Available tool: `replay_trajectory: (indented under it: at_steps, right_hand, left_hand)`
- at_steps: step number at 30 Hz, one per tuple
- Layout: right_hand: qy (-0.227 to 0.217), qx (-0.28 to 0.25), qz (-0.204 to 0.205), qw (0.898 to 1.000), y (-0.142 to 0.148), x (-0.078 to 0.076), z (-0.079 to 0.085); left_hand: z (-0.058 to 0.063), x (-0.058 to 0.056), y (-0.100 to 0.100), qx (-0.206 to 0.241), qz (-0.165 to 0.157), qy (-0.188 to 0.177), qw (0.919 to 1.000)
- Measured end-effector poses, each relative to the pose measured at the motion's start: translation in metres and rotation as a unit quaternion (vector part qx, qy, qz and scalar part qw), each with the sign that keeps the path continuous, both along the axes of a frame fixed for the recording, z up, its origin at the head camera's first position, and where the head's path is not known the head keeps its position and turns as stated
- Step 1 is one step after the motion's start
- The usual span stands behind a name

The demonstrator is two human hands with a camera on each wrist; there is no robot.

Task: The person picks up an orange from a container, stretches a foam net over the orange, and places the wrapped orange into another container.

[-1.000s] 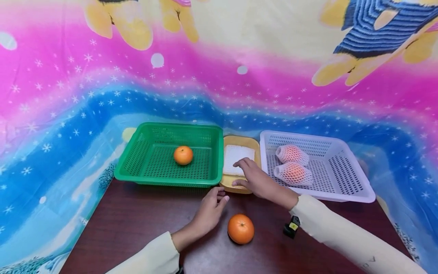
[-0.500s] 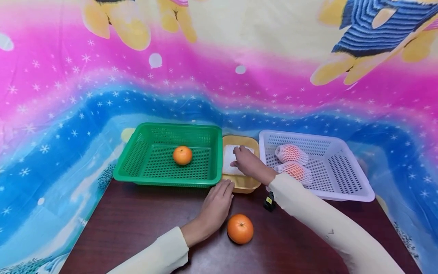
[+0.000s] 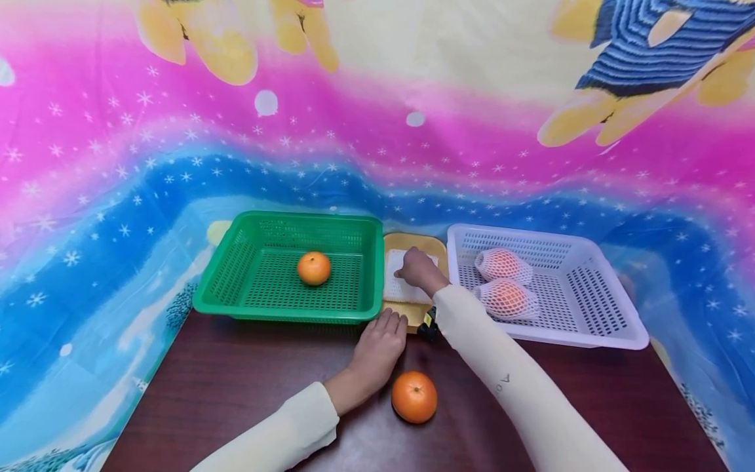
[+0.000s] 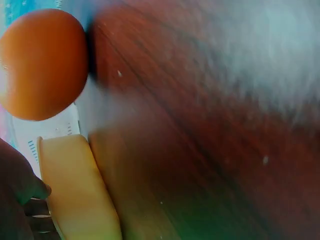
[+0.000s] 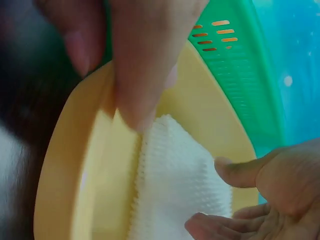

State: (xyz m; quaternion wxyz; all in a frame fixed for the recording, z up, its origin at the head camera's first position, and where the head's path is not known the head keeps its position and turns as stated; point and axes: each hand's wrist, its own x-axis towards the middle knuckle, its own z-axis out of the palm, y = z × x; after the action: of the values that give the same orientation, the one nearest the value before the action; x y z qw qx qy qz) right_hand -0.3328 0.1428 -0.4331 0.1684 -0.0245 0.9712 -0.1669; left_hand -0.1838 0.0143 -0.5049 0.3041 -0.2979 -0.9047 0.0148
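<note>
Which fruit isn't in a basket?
The orange on the table; another orange sits in the green basket, two netted fruits in the pale basket.

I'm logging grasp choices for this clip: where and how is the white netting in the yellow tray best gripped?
Probably a thumb-and-finger pinch on the near edge of the white netting, from above. It lies roughly flat inside the yellow tray, whose raised walls hinder a low sideways approach, while a gap beside that edge leaves room for fingertips. The right hand is over it.
</note>
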Motion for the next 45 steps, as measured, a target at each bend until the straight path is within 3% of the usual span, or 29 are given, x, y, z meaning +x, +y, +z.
replay_trajectory:
  at_steps: [6, 13, 19, 27, 30, 32, 36, 38, 40, 41, 42, 43, 45]
  right_hand:
    - [0.032, -0.030, -0.056, 0.997, -0.006, 0.001, -0.007]
    - [0.009, -0.116, -0.116, 0.986, 0.002, -0.001, -0.007]
    - [0.005, -0.171, -0.106, 0.979, 0.020, 0.002, 0.001]
    - [0.019, -0.282, -0.110, 0.953, 0.031, 0.011, 0.016]
    - [0.043, -0.306, -0.099, 0.946, 0.035, 0.023, 0.027]
    - [0.064, -0.305, -0.084, 0.947, 0.040, 0.033, 0.032]
    - [0.113, -0.282, -0.042, 0.952, 0.051, 0.059, 0.039]
    - [0.137, -0.274, -0.025, 0.952, 0.057, 0.073, 0.042]
    - [0.159, -0.276, -0.016, 0.948, 0.062, 0.088, 0.044]
    - [0.167, -0.278, -0.014, 0.946, 0.064, 0.094, 0.045]
    - [0.170, -0.282, -0.012, 0.944, 0.066, 0.101, 0.046]
    - [0.173, -0.288, -0.014, 0.942, 0.068, 0.108, 0.047]
    - [0.171, -0.298, -0.017, 0.939, 0.072, 0.120, 0.048]
  left_hand:
    - [-0.002, -0.005, 0.003, 0.003, 0.002, 0.049, 0.9988]
    - [-0.002, -0.009, 0.004, 0.015, -0.005, 0.045, 0.9989]
    - [0.003, -0.010, 0.006, 0.013, -0.007, 0.033, 0.9994]
    - [0.008, -0.010, 0.008, 0.012, -0.011, 0.011, 0.9998]
    - [0.008, -0.009, 0.008, 0.014, -0.013, 0.002, 0.9998]
    - [0.010, -0.007, 0.008, 0.022, -0.015, -0.014, 0.9996]
    - [0.017, 0.000, 0.008, 0.081, -0.035, -0.083, 0.9926]
    - [0.024, 0.006, 0.007, 0.141, -0.045, -0.136, 0.9796]
    - [0.033, 0.014, 0.006, 0.222, -0.052, -0.201, 0.9527]
    - [0.038, 0.018, 0.005, 0.271, -0.057, -0.239, 0.9307]
    - [0.042, 0.022, 0.004, 0.322, -0.062, -0.280, 0.9026]
    - [0.047, 0.025, 0.004, 0.369, -0.066, -0.317, 0.8711]
    - [0.056, 0.030, 0.003, 0.453, -0.071, -0.387, 0.7998]
